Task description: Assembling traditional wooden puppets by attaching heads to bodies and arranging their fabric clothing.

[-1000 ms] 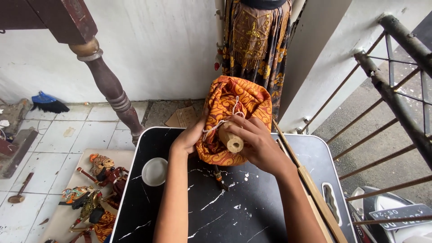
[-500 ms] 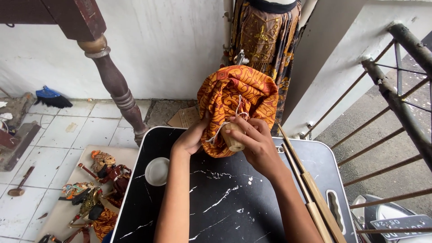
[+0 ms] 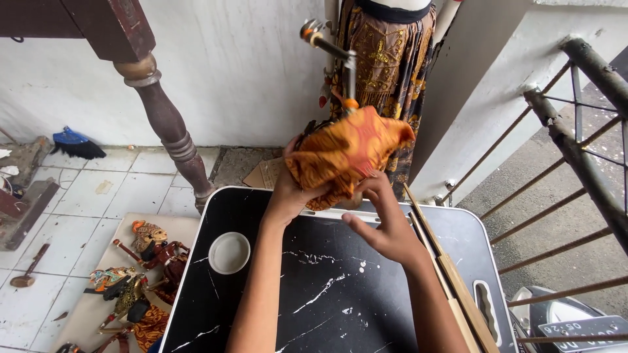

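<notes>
Orange patterned cloth [image 3: 350,153] is gripped from below by the closed fingers of the left hand [image 3: 292,193] and held up above the far edge of a black marbled table [image 3: 340,294]. The right hand [image 3: 386,225] is held open just beneath it, fingers spread, fingertips touching the cloth. A white bowl [image 3: 229,252] is seen left of the forearm, wooden sticks [image 3: 451,274] right of the wrist, puppets [image 3: 140,261] on the floor.

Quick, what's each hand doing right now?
Left hand: closed, holding the orange patterned cloth bundle.
Right hand: open, fingers touching the bundle's underside.
</notes>
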